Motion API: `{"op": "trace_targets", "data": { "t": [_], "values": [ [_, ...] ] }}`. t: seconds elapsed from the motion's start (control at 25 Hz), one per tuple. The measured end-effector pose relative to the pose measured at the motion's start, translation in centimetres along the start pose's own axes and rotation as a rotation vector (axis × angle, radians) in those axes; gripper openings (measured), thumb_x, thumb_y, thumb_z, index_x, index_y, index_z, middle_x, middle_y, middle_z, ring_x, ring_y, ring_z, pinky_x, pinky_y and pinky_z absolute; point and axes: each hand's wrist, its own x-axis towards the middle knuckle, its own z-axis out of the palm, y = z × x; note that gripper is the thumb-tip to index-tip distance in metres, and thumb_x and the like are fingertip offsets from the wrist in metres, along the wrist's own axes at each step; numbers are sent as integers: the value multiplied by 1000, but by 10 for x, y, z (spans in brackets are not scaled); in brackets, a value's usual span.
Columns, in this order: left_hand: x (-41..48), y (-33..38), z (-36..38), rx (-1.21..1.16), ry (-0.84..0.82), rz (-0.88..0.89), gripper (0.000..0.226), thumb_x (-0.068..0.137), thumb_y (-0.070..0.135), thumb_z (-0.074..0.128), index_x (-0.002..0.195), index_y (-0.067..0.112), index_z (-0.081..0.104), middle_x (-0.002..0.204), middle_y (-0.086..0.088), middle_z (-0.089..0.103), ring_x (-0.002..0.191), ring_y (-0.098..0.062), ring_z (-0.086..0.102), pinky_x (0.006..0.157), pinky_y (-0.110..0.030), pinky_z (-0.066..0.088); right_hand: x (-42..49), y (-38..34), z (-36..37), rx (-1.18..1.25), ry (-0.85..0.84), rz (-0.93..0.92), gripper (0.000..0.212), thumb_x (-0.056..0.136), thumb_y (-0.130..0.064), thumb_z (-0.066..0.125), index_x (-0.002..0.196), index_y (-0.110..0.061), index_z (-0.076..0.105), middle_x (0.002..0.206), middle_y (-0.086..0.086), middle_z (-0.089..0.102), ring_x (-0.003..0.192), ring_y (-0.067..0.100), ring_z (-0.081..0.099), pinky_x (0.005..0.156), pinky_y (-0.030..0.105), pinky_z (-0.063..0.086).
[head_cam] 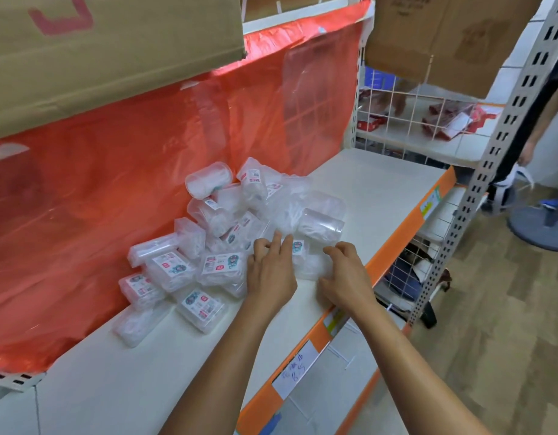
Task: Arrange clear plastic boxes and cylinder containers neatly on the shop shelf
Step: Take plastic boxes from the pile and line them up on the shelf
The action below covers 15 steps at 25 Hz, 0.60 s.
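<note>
Spanning the view, a white shelf board with an orange front edge [365, 189] stands before a red translucent plastic sheet [114, 171], under brown cardboard cartons [98, 51]; wood-pattern flooring [507, 324] lies to the right. A loose pile of clear plastic boxes and cylinder containers [208, 243] rests on the board against the sheet. The left hand [271, 271] presses nearly straight fingers on a clear labelled box [306, 262] at the pile's near right edge; the right hand [346, 274] curls round its right side. Labels show a red square and a teal figure, print unreadable. A white paper tag [295, 372] on the orange edge bears illegible blue handwriting.
</note>
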Motion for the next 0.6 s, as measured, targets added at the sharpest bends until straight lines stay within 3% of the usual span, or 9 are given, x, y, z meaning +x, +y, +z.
{"op": "trace_targets", "data": {
  "t": [0.16, 0.4, 0.6],
  "values": [
    [-1, 0, -5, 48, -13, 27, 67, 85, 4, 44, 147, 18, 21, 155, -3, 20, 125, -27, 27, 97, -34, 34, 0, 0, -3, 40, -18, 1, 66, 74, -1, 52, 138, -10, 39, 144, 10, 29, 129, 27, 37, 102, 34, 37],
    [-14, -3, -10, -53, 79, -34, 64, 86, 40, 62, 139, 16, 34, 135, -5, 41, 121, -26, 32, 98, -32, 31, -8, -4, -16, 123, 32, 14, 60, 72, -5, 59, 130, -13, 51, 135, 7, 46, 125, 24, 38, 99, 23, 29],
    [-29, -6, -11, -273, 295, -62, 71, 76, 31, 76, 135, 10, 44, 122, -11, 46, 110, -30, 47, 91, -39, 44, -14, -15, -29, 384, 144, -5, 46, 77, -18, 69, 122, -18, 57, 128, 2, 52, 118, 17, 48, 94, 23, 37]
  ]
}}
